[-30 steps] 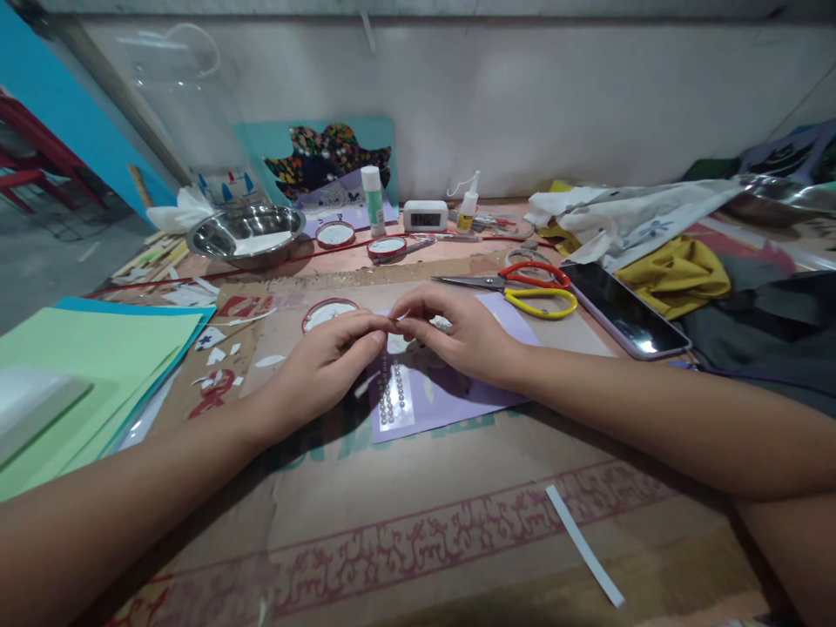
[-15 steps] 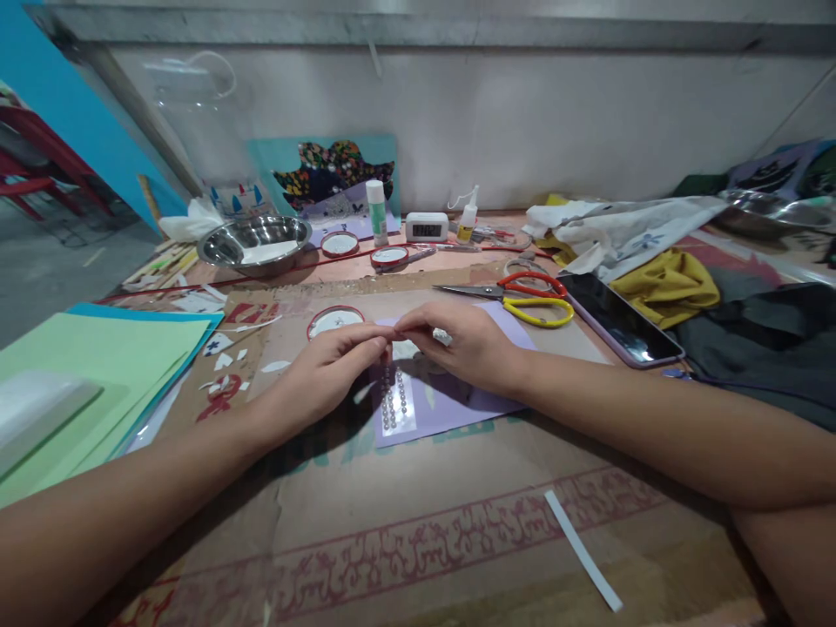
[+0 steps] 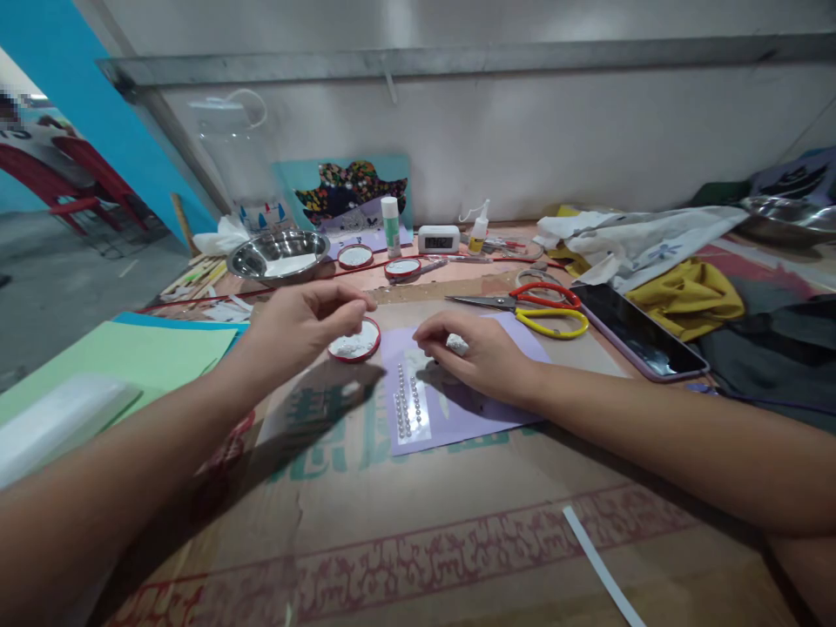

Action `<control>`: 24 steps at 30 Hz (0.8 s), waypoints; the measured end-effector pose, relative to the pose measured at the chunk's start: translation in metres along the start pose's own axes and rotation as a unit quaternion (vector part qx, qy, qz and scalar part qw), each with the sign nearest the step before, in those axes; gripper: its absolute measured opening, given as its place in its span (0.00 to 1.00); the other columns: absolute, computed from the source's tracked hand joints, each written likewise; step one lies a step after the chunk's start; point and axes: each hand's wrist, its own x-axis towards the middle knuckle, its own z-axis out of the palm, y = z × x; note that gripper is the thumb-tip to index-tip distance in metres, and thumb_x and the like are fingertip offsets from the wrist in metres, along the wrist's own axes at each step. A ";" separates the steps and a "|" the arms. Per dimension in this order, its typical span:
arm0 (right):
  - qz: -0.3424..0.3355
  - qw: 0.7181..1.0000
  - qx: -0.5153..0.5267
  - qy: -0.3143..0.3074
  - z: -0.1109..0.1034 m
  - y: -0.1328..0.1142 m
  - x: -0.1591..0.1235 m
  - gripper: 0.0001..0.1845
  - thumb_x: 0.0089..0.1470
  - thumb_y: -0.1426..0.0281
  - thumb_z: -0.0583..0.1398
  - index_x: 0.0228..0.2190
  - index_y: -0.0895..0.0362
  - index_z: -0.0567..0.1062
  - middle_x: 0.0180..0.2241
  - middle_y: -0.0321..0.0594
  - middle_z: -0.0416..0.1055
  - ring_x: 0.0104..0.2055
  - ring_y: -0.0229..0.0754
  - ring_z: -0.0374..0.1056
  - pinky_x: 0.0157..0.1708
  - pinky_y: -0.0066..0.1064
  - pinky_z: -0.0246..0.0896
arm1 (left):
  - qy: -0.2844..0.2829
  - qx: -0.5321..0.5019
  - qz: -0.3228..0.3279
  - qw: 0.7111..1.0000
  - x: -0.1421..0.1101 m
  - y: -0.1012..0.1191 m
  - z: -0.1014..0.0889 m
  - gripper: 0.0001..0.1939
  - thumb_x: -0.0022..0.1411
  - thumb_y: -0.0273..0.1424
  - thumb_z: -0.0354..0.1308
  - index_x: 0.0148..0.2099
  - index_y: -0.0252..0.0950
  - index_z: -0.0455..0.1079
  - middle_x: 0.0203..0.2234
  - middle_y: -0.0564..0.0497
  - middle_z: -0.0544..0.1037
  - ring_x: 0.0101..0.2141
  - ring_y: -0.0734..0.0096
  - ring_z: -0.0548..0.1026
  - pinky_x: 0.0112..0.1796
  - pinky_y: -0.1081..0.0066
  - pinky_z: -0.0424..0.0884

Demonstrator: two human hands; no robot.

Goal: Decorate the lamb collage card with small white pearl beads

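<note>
My left hand (image 3: 291, 335) is raised over the cardboard, thumb and fingertips brought together; anything between them is too small to make out. Just beyond its fingertips lies a red-rimmed round lid (image 3: 358, 341) with white material in it. My right hand (image 3: 480, 357) rests over a purple sheet (image 3: 470, 416), its fingers curled and pinched, their contents hidden. A strip of small pearl-like beads (image 3: 409, 405) on clear backing lies on the sheet, left of that hand. A whitish piece (image 3: 457, 344) shows behind the right fingers.
Scissors (image 3: 522, 309) with red and yellow handles lie beyond the right hand, beside a phone (image 3: 640, 331). Behind stand a metal bowl (image 3: 280, 252), glue stick (image 3: 390, 226), clock (image 3: 438, 239) and small bottle (image 3: 479, 231). Green sheets (image 3: 176, 348) lie left, a white strip (image 3: 601, 562) in front.
My left hand has come away from the right fingertips, moving left and up. The right hand stays over the purple sheet. The view has shifted slightly.
</note>
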 end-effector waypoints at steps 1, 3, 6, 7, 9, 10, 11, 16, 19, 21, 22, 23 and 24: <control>0.001 1.000 0.000 -0.004 0.000 0.001 0.000 0.07 0.58 0.76 0.58 0.37 0.58 0.75 0.33 0.39 0.77 0.32 0.37 0.70 0.34 0.27 0.64 | 0.017 0.012 -0.009 1.000 0.003 0.000 -0.007 0.12 0.59 0.40 0.60 0.36 0.37 0.78 0.28 0.51 0.80 0.27 0.71 0.73 0.30 0.71 0.69; 0.005 1.000 0.002 -0.010 0.000 0.001 0.000 0.07 0.57 0.76 0.58 0.37 0.58 0.75 0.34 0.39 0.77 0.32 0.37 0.71 0.34 0.27 0.64 | 0.043 0.034 -0.033 0.998 0.007 0.000 -0.020 0.13 0.56 0.40 0.63 0.37 0.36 0.79 0.27 0.52 0.80 0.28 0.71 0.73 0.31 0.71 0.68; 0.010 1.000 0.001 -0.016 0.000 0.001 0.000 0.07 0.58 0.76 0.57 0.37 0.58 0.75 0.34 0.39 0.77 0.32 0.37 0.71 0.33 0.27 0.64 | 0.056 0.038 -0.054 0.996 0.011 -0.001 -0.031 0.14 0.56 0.41 0.64 0.39 0.36 0.78 0.29 0.54 0.80 0.30 0.72 0.74 0.34 0.72 0.66; 0.010 1.000 -0.001 -0.019 0.000 0.001 0.000 0.07 0.58 0.76 0.57 0.37 0.58 0.75 0.34 0.40 0.77 0.32 0.37 0.71 0.33 0.27 0.64 | 0.059 0.037 -0.055 0.996 0.012 -0.001 -0.033 0.14 0.57 0.41 0.63 0.39 0.35 0.77 0.29 0.55 0.79 0.31 0.73 0.73 0.34 0.73 0.65; 0.009 1.000 -0.003 -0.025 0.000 0.001 0.000 0.07 0.57 0.76 0.57 0.37 0.58 0.75 0.33 0.40 0.77 0.32 0.37 0.71 0.33 0.27 0.65 | 0.072 0.050 -0.052 0.995 0.014 -0.003 -0.034 0.13 0.60 0.40 0.60 0.38 0.35 0.75 0.27 0.56 0.75 0.29 0.75 0.70 0.32 0.74 0.62; 0.008 1.000 -0.005 -0.027 0.000 0.001 0.000 0.08 0.57 0.77 0.57 0.37 0.58 0.75 0.33 0.40 0.77 0.31 0.37 0.71 0.33 0.27 0.65 | 0.077 0.067 -0.048 0.994 0.014 -0.004 -0.033 0.12 0.61 0.39 0.58 0.37 0.35 0.73 0.26 0.56 0.73 0.28 0.75 0.67 0.30 0.74 0.60; 0.009 1.000 -0.006 -0.030 0.000 0.001 0.000 0.08 0.57 0.77 0.57 0.37 0.58 0.75 0.33 0.40 0.77 0.32 0.37 0.71 0.33 0.27 0.65 | 0.079 0.092 -0.040 0.992 0.015 -0.005 -0.032 0.11 0.62 0.38 0.55 0.36 0.36 0.71 0.25 0.56 0.71 0.27 0.75 0.66 0.29 0.73 0.59; 0.011 0.999 -0.008 -0.036 -0.001 0.002 0.000 0.08 0.57 0.77 0.58 0.38 0.59 0.75 0.33 0.40 0.77 0.32 0.37 0.72 0.33 0.27 0.65 | 0.041 0.271 0.030 0.961 0.013 -0.004 -0.028 0.12 0.67 0.32 0.42 0.30 0.38 0.57 0.24 0.53 0.63 0.27 0.69 0.62 0.29 0.69 0.54; 0.010 0.999 -0.006 -0.039 -0.001 0.003 0.000 0.07 0.58 0.77 0.58 0.38 0.59 0.75 0.34 0.41 0.78 0.32 0.37 0.72 0.34 0.27 0.65 | 0.022 0.319 0.025 0.947 0.011 0.002 -0.027 0.14 0.67 0.33 0.40 0.28 0.40 0.52 0.22 0.53 0.61 0.26 0.68 0.61 0.29 0.69 0.51; 0.003 0.999 -0.001 -0.038 0.000 0.003 0.000 0.07 0.58 0.77 0.57 0.37 0.59 0.76 0.34 0.41 0.78 0.34 0.37 0.73 0.35 0.27 0.66 | 0.011 0.333 0.008 0.943 0.010 0.005 -0.028 0.16 0.68 0.35 0.41 0.27 0.39 0.54 0.21 0.53 0.61 0.25 0.68 0.60 0.28 0.69 0.50; -0.004 0.999 0.002 -0.038 0.000 0.004 0.000 0.08 0.59 0.77 0.57 0.37 0.59 0.76 0.35 0.41 0.79 0.34 0.38 0.73 0.36 0.28 0.66 | 0.008 0.337 -0.005 0.941 0.010 0.006 -0.029 0.17 0.69 0.37 0.41 0.26 0.38 0.56 0.21 0.53 0.62 0.25 0.69 0.61 0.28 0.69 0.49; -0.011 0.999 0.003 -0.038 0.000 0.004 0.000 0.08 0.59 0.77 0.57 0.37 0.59 0.76 0.35 0.41 0.79 0.35 0.38 0.73 0.37 0.28 0.66 | 0.005 0.341 -0.017 0.940 0.010 0.005 -0.030 0.19 0.69 0.39 0.41 0.27 0.38 0.59 0.21 0.53 0.64 0.25 0.69 0.61 0.28 0.69 0.49; -0.018 0.999 0.004 -0.038 0.000 0.005 0.000 0.08 0.59 0.77 0.57 0.37 0.59 0.76 0.35 0.41 0.79 0.36 0.38 0.74 0.37 0.28 0.66 | -0.001 0.346 -0.025 0.938 0.010 0.004 -0.031 0.21 0.69 0.41 0.42 0.28 0.37 0.63 0.22 0.52 0.66 0.25 0.69 0.62 0.28 0.69 0.49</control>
